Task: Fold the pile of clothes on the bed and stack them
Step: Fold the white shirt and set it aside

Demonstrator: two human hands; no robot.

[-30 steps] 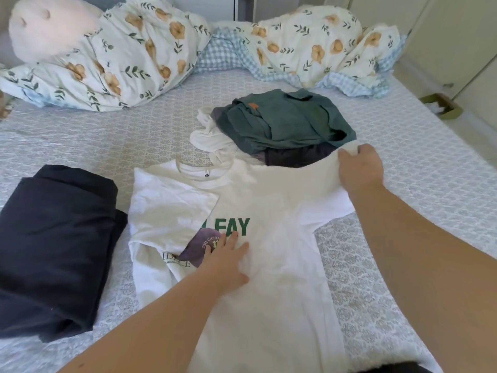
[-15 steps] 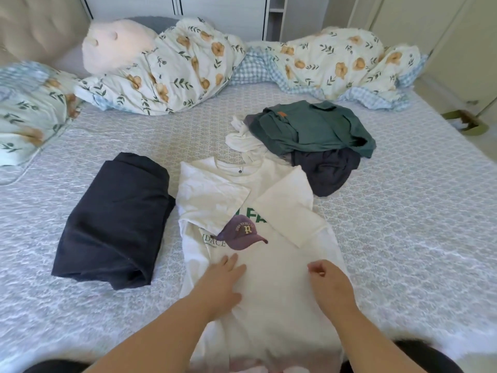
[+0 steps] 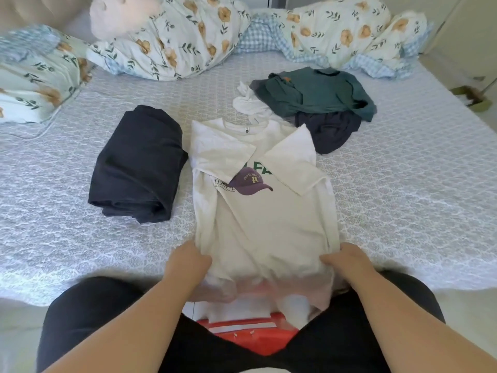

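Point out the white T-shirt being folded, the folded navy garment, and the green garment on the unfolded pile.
white T-shirt (image 3: 269,227): head view, on its plain front below the cap print.
folded navy garment (image 3: 139,162): head view, top face.
green garment (image 3: 320,90): head view, middle of its upper surface.

Soft, bright daylight fills the scene, evenly spread, with no harsh glare. The white t-shirt (image 3: 265,211) reads slightly washed out, and its hem near the hands (image 3: 188,261) glows pinkish where light passes through. Shadows are faint: a thin one lies under the folded dark garment (image 3: 137,164). The far left is smeared by motion blur, notably the plush toy (image 3: 121,14) and pillow (image 3: 35,76). Wide-angle distortion bends the bed (image 3: 403,170) edges and stretches the near forearms.
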